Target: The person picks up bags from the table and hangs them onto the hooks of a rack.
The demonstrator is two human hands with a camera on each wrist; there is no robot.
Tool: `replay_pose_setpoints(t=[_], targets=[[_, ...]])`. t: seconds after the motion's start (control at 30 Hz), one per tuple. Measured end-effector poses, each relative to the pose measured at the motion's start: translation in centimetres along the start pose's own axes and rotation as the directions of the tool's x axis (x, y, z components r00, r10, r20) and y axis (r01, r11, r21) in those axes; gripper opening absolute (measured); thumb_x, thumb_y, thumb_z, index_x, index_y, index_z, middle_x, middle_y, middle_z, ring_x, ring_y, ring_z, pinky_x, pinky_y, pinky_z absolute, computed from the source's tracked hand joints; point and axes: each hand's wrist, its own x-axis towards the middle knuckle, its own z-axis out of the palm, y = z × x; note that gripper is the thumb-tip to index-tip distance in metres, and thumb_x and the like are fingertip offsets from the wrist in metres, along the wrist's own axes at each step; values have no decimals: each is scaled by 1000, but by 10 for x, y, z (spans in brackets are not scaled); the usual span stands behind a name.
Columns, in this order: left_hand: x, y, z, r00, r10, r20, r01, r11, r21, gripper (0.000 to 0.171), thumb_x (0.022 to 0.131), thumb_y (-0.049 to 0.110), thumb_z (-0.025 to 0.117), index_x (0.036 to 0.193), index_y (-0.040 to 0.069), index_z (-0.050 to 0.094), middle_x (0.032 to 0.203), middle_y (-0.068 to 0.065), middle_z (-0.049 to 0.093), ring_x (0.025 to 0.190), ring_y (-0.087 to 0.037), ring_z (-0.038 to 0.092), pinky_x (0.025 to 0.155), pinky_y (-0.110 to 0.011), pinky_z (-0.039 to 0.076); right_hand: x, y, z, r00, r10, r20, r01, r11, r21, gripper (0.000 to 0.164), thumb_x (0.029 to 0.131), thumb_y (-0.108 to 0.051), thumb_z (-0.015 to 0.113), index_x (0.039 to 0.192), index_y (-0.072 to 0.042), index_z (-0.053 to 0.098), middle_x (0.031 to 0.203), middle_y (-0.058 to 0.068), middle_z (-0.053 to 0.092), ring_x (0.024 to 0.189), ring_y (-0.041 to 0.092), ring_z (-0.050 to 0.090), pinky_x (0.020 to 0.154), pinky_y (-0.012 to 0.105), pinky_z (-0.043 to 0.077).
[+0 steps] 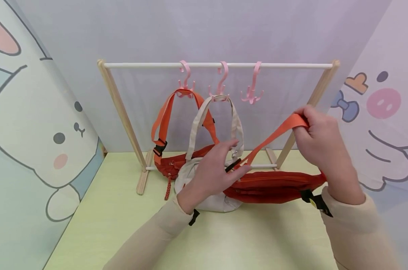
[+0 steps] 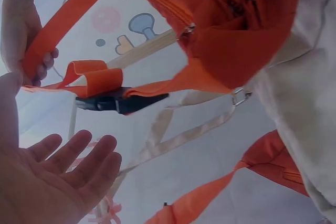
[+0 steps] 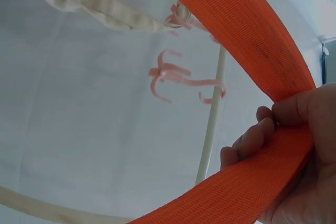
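In the head view my right hand [image 1: 320, 137] grips the orange strap [image 1: 274, 132] of a red waist bag [image 1: 274, 187], lifting it into a slope. The bag lies stretched sideways below that hand. My left hand [image 1: 208, 170], fingers extended, is near the bag's left end. The left wrist view shows that palm open, apart from the strap's black buckle [image 2: 121, 102]. Behind it, a cream bag [image 1: 220, 202] hangs by its handles from the middle pink hook [image 1: 221, 84]. Another red waist bag [image 1: 166, 167] hangs from the left pink hook [image 1: 185, 80].
A rack with a white rail [image 1: 139, 65] and wooden legs [image 1: 122, 112] stands on the pale yellow-green table [image 1: 99, 225]. A third pink hook [image 1: 253, 86] hangs on the rail's right part. Cartoon-printed panels [image 1: 31, 123] flank both sides.
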Motion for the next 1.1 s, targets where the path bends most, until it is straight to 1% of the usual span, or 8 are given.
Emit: replay_pose_setpoints(t=[0.13, 0.33, 0.5, 0.63, 0.73, 0.83, 0.93, 1.1], targets=[[18, 13, -2, 999, 34, -35, -34, 999, -2, 73, 96, 45, 79, 152, 8, 50, 137, -5, 65, 121, -17, 63, 94, -31, 57, 3, -10, 10, 999, -36, 31, 35, 999, 26, 18, 101, 0, 51, 107, 0, 68, 79, 10, 59, 63, 24, 48, 57, 25, 38], [40, 26, -4, 998, 45, -39, -47, 997, -54, 67, 100, 36, 75, 153, 6, 47, 138, -7, 62, 120, -17, 62, 84, -26, 56, 6, -24, 22, 996, -77, 43, 75, 996, 52, 16, 100, 0, 55, 111, 1, 66, 81, 10, 62, 65, 23, 51, 61, 31, 43], [50, 29, -5, 999, 23, -42, -29, 988, -154, 59, 104, 25, 70, 152, 5, 45, 135, -7, 61, 115, -17, 62, 86, -24, 53, 11, -33, 31, 994, -97, 49, 93, 992, 80, 14, 100, 0, 55, 111, 2, 64, 84, 11, 62, 67, 24, 51, 64, 32, 44], [54, 29, -6, 999, -21, -28, 13, 962, -272, 51, 107, 20, 62, 153, 6, 43, 129, -7, 61, 101, -13, 63, 84, -23, 54, 15, -37, 37, 992, -116, 46, 110, 987, 114, 13, 100, 1, 56, 111, 2, 62, 85, 11, 62, 68, 23, 51, 64, 30, 43], [58, 30, -8, 998, -35, -43, 19, 944, -329, 45, 110, 18, 56, 151, 4, 44, 121, -7, 61, 88, -12, 59, 76, -22, 53, 18, -38, 40, 990, -133, 38, 127, 983, 132, 13, 100, 0, 57, 112, 2, 62, 84, 10, 62, 68, 22, 50, 63, 27, 42], [62, 31, -9, 997, -25, -76, -3, 940, -341, 39, 112, 17, 53, 149, 3, 46, 108, -7, 60, 77, -13, 53, 69, -24, 50, 20, -39, 42, 990, -136, 30, 130, 980, 151, 12, 101, 0, 58, 112, 2, 62, 84, 11, 62, 67, 21, 49, 63, 25, 40], [66, 32, -11, 994, -11, -105, -25, 941, -337, 36, 113, 16, 50, 147, 3, 48, 96, -6, 55, 71, -15, 47, 67, -26, 45, 21, -38, 43, 991, -130, 23, 125, 978, 167, 12, 101, 0, 59, 112, 2, 63, 84, 11, 63, 67, 20, 50, 63, 22, 40], [72, 32, -15, 991, -8, -132, -32, 954, -298, 38, 114, 16, 51, 149, 3, 49, 92, -6, 53, 68, -15, 46, 67, -26, 44, 20, -34, 44, 994, -106, 37, 96, 974, 203, 14, 101, -2, 64, 114, 1, 62, 85, 11, 66, 68, 20, 52, 63, 19, 41]])
